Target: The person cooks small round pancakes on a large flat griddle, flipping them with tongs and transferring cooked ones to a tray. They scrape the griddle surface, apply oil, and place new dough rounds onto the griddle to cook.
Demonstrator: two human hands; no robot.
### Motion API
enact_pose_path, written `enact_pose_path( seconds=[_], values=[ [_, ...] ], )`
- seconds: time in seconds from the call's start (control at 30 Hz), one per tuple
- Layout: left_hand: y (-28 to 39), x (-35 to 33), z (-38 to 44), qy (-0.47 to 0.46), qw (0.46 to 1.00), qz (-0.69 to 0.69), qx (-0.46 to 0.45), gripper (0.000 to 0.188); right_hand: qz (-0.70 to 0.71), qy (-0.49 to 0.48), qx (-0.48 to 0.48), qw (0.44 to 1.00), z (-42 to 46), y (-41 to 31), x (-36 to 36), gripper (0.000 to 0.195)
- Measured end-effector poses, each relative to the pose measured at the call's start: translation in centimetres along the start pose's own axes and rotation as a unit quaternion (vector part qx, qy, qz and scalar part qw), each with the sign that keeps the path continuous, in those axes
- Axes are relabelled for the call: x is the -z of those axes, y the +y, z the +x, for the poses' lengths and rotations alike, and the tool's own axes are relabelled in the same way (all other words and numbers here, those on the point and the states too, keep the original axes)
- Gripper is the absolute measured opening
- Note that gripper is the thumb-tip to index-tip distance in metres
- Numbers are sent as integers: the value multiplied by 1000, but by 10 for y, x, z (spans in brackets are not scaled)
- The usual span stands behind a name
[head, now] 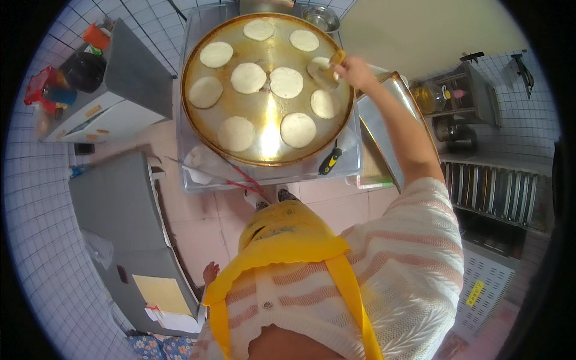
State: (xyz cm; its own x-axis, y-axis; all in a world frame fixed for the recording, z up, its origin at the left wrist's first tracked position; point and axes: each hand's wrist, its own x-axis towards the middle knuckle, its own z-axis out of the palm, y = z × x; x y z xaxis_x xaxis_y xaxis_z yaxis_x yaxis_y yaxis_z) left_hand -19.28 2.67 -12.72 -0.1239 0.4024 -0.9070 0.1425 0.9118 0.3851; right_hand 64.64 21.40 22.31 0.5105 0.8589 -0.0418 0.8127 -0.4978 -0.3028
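Note:
My right hand (355, 72) grips the yellow handle of a scraper (337, 57) at the right side of a large round metal griddle (270, 121). The scraper's blurred blade is by a pale dough round (320, 63), partly covering it; whether it is under the round I cannot tell. Several more flat dough rounds lie spread over the griddle, among them one near the middle (286, 83) and one at the lower right (298, 130). My left hand (210, 272) hangs low beside the yellow apron (288, 234), partly hidden, with nothing seen in it.
Red-handled tongs (243, 182) and a black-and-yellow handled tool (330, 161) lie at the griddle's near edge. A metal bowl (321, 19) stands behind it. Metal trays (382, 135) lean at right, near an oil jug (427, 99). Grey cabinets (139, 76) stand left.

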Motion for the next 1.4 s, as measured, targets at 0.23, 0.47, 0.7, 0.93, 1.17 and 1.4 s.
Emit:
enact_pose_path(
  seconds=[0.23, 0.47, 0.7, 0.93, 1.17, 1.4],
  values=[
    [5, -26, -22, 4, 1000, 13, -13, 36, 188, 49, -29, 980, -5, -56, -33, 34],
    [12, -53, -65, 18, 999, 25, -31, 38, 255, -43, -7, 966, -57, -47, -27, 33],
    [14, -88, -75, 19, 997, 69, -22, 38, 125, 70, -67, 987, -80, 28, -21, 35],
    [73, -122, -132, -12, 987, 88, -137, 34, 218, 3, 49, 975, -108, -12, -37, 30],
    [82, -147, -152, 39, 997, 40, -59, 31, 311, -36, 140, 939, -58, -149, -101, 25],
    [19, -144, -167, 72, 997, 19, -36, 35, 464, -140, 46, 873, -59, -181, -119, 22]
  ],
)
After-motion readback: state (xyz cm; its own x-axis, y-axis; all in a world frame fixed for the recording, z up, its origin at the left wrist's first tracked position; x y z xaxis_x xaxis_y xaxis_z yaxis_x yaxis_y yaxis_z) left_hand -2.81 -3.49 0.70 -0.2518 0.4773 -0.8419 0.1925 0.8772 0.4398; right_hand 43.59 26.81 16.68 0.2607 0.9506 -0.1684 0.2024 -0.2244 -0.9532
